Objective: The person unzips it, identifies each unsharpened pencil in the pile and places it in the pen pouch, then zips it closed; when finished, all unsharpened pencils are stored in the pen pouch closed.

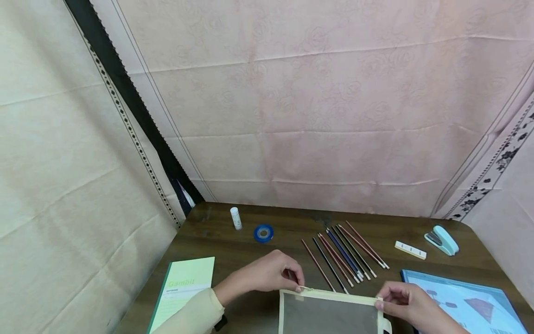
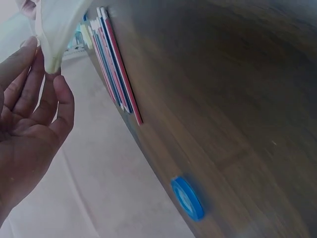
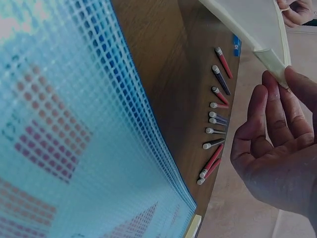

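Note:
A flat, see-through grey pouch (image 1: 333, 317) with cream edging is held up by its top edge at the front of the table. My left hand (image 1: 275, 272) pinches the edging near its top left corner, where a thin cream loop shows. At the top right corner, my right hand (image 1: 404, 304) grips the edging between thumb and fingers. The left wrist view shows the pouch's pale corner (image 2: 53, 59) at the fingertips. From the right wrist, a cream strip (image 3: 270, 64) runs down to the pinching fingers. The pouch's lower part is out of the head view.
Several pencils (image 1: 344, 253) lie behind the pouch. A glue stick (image 1: 236, 219) and blue tape roll (image 1: 263, 233) stand back left. A green notebook (image 1: 183, 287) lies left; a white block (image 1: 410, 249), mint stapler (image 1: 443, 240) and blue mesh folder (image 1: 467, 301) lie right.

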`<state>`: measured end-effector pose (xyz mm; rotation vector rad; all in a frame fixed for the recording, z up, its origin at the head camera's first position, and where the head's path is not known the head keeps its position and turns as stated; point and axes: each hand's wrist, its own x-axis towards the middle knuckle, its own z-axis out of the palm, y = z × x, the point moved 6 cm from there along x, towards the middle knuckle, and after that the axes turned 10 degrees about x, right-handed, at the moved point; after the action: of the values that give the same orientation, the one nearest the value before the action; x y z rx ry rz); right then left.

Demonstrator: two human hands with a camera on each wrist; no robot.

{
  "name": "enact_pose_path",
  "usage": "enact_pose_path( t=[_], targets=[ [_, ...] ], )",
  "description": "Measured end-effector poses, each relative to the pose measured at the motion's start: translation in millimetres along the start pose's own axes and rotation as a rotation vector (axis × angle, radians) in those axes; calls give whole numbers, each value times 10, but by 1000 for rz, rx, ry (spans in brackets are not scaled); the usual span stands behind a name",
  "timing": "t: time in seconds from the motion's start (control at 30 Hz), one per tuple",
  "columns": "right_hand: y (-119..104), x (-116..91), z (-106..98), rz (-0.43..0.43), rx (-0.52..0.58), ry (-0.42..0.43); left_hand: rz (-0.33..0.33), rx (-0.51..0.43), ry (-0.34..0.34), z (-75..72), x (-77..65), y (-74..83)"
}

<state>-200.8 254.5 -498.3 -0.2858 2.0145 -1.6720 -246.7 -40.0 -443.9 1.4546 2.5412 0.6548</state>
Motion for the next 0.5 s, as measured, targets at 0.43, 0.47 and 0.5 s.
enact_pose_path(
  t=[0.43, 0.47, 0.5],
  targets=[
    [55, -31, -97, 44, -104, 111, -138, -13, 25, -90, -297, -293],
    [52, -27, -91, 41, -104, 108, -143, -19, 23, -93, -313, -308],
    [48, -23, -85, 38, -106, 106, -143, -23, 19, -96, -327, -319]
  ],
)
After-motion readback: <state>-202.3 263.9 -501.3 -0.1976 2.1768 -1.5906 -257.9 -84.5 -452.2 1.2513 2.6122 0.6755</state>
